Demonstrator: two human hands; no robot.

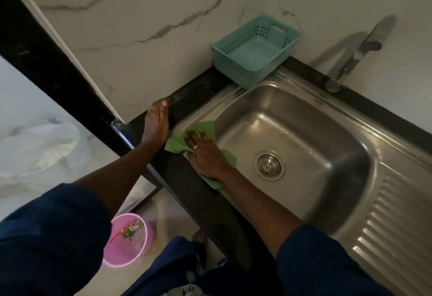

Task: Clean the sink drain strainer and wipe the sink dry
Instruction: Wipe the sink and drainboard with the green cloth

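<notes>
Okay: steel sink point(315, 132) in black countertop point(201, 85), marble-look wall point(140, 15), teal basket point(233, 71) at back corner, tap point(360, 55) behind, pink bin point(121, 251) on floor. In the basin drain: strainer point(269, 165), seated. On sink's left rim: right hand point(205, 153) flat, fingers spread, pressing green cloth point(205, 127). Just beside: left hand point(156, 127) flat on countertop, holding nothing.

The person is wearing dark blue clothes point(177, 263) with 2 loose sleeves point(46, 237). The left hand point(156, 123) and the right hand point(205, 155) are each wearing 1 thin ring point(196, 147).
</notes>
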